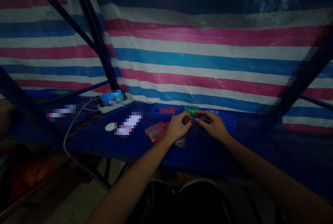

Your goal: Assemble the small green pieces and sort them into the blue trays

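Observation:
My left hand [180, 125] is closed in a pinch just in front of several blue bins. Close to its right, my right hand [212, 124] has thumb and forefinger brought together, the fingertips of both hands nearly meeting. Whatever lies between them is too small and dark to make out. Behind the hands, one blue bin [157, 115] holds red pieces [167, 110], and another holds green pieces [190, 110]. A third bin [230, 121], partly hidden by my right hand, has pale pieces in it. Under my left wrist lies a clear bag [181, 142] of small dark parts, beside reddish plastic bags [155, 132].
The blue table [208, 158] also bears a white round object [110, 127], a blurred-out flat item [128, 124] and a white power strip [114, 105] with a cable [68, 137]. Dark blue frame posts [104, 61] flank the table; a striped sheet [208, 54] hangs behind.

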The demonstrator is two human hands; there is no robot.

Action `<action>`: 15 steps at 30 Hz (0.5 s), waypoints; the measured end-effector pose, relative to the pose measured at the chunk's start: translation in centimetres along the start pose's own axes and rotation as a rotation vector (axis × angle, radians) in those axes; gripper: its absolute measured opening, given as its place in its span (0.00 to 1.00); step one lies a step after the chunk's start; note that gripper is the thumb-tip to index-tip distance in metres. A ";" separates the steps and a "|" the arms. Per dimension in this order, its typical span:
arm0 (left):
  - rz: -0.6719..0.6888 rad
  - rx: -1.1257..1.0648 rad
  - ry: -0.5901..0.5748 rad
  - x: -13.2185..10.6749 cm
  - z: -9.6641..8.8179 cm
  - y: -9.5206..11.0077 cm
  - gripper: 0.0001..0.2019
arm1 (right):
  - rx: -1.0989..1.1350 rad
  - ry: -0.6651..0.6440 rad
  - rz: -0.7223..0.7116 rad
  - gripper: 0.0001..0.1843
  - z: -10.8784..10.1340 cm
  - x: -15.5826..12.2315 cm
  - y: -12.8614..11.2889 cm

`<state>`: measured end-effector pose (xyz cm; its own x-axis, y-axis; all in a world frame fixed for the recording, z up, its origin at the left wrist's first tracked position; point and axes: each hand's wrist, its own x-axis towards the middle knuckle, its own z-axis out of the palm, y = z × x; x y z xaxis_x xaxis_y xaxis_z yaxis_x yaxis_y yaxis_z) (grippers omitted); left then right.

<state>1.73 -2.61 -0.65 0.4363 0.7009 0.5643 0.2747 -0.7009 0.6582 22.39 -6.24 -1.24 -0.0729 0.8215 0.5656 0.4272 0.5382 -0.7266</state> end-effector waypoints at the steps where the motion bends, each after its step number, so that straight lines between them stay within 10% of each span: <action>1: 0.013 0.005 -0.019 -0.1 0.0 0.2 0.07 | 0.016 -0.026 0.019 0.18 0.0 0.1 0.1; 15: 0.124 0.209 0.141 -0.1 -0.4 0.4 0.15 | 0.025 0.148 0.080 0.20 -0.2 0.3 1.2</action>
<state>1.47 -2.92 -0.30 0.3586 0.6089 0.7076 0.4039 -0.7845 0.4704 23.00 -5.39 -1.84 0.0951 0.8258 0.5558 0.4032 0.4786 -0.7800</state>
